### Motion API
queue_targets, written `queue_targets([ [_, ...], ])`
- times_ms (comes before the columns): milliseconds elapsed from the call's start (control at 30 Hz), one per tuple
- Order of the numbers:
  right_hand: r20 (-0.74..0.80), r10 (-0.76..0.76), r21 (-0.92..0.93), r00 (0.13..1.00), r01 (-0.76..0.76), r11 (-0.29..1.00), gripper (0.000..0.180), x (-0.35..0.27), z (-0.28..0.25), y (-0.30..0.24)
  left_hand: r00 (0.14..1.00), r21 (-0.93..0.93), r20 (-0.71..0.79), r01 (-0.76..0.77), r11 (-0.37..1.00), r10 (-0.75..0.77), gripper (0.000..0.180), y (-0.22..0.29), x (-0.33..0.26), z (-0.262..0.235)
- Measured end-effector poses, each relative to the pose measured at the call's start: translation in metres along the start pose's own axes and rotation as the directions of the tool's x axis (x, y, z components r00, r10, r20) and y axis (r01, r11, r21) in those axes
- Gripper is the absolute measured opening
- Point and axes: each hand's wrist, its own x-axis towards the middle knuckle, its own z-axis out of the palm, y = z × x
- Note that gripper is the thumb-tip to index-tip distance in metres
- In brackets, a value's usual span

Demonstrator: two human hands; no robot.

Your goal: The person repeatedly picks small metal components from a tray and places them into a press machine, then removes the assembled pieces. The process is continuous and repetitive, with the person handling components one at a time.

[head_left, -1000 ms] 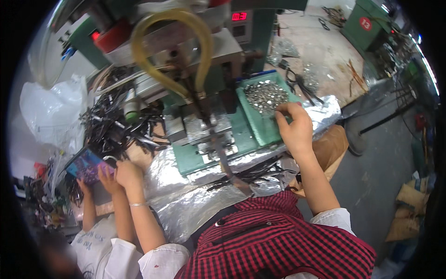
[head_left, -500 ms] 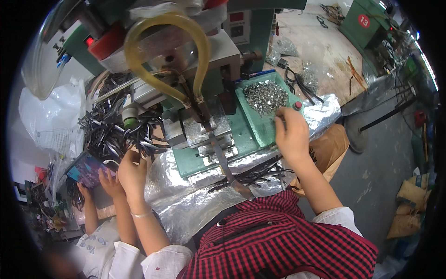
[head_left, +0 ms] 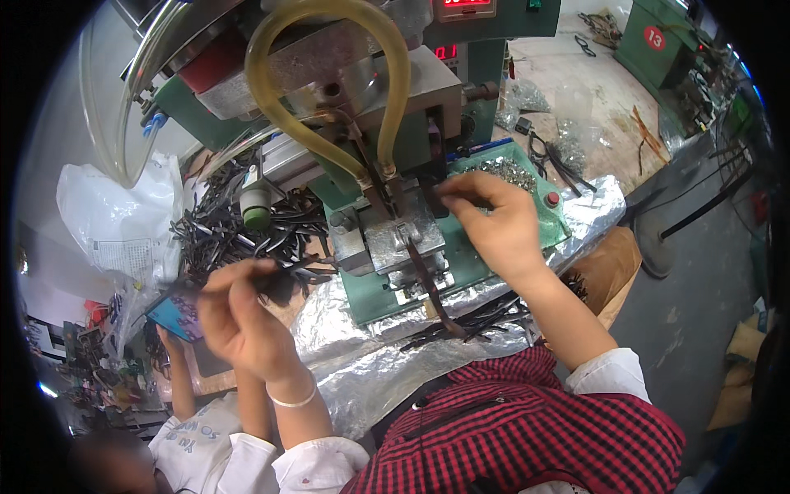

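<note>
My left hand [head_left: 251, 329] is raised beside the heap of dark strips [head_left: 218, 218], its fingers closed on one thin dark strip [head_left: 309, 263] that points toward the press. My right hand [head_left: 502, 226] hovers just right of the press's metal block [head_left: 407, 230], thumb and forefinger pinched together. Whatever those fingertips hold is too small to make out. Another long dark strip [head_left: 429, 288] lies across the block and hangs off its front. Behind my right hand is a green tray [head_left: 547, 226] of small shiny metal pieces [head_left: 506, 173], partly hidden by the hand.
A yellow hose [head_left: 399, 74] loops over the press. A red button [head_left: 552, 199] sits by the tray. Foil [head_left: 354, 354] covers the table's front, with more strips [head_left: 494, 321] on it. At left, another person's hand [head_left: 171, 342] is near a screen device [head_left: 177, 317].
My left hand has risen from the heap with a strip. My right hand has moved left from the metal pieces to beside the press block. Red displays on the machine now glow.
</note>
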Motion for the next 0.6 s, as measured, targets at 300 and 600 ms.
queue_targets([
  [300,-0.049,-0.057,0.39,0.997,0.072,0.918,0.033,-0.02,0.049,0.0,0.989,-0.093,0.087,-0.113,0.989,0.121,0.016,0.04,0.011,0.038],
  [600,0.085,0.176,0.573,0.981,-0.192,0.797,0.057,-0.028,0.032,-0.05,0.994,0.011,0.035,-0.104,0.995,0.103,0.014,0.007,0.03,0.047],
])
